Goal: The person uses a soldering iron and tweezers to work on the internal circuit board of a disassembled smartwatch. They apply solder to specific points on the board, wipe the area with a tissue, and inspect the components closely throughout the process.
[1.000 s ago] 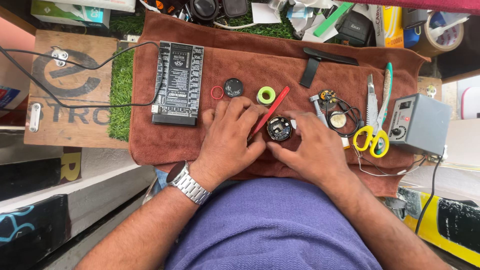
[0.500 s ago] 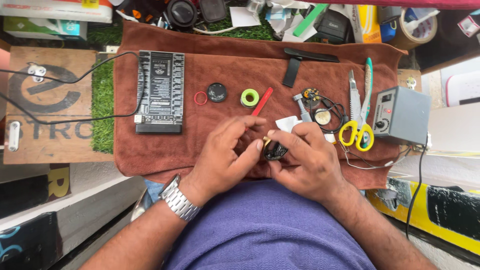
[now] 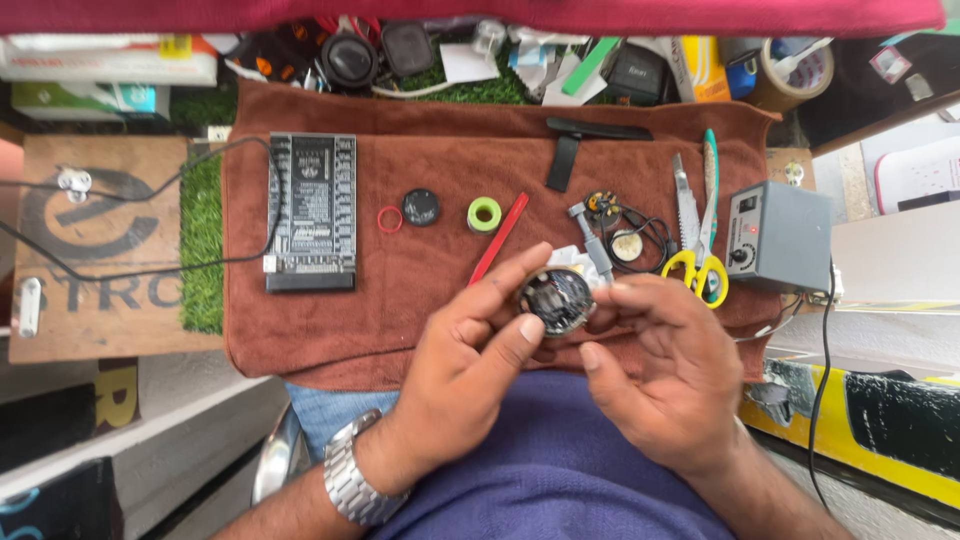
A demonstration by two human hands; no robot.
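As the head view looked down, the left hand (image 3: pixel 470 365) pinched a small round black watch body with its works exposed (image 3: pixel 556 300) between thumb and forefinger, raised above the brown towel mat (image 3: pixel 420 300). The right hand (image 3: pixel 665 375) touched its far edge with fingertips, fingers loosely curled. A red flat plastic pry stick (image 3: pixel 500 238) lay just beside, and yellow-handled scissors (image 3: pixel 700 255) lay near.

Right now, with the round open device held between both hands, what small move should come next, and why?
Probably turn the round device slightly so its open side faces up. The left hand pinches its edge and the right hand only touches the other side, above the brown towel, so its exposed inner parts look tilted and partly hidden by fingers.
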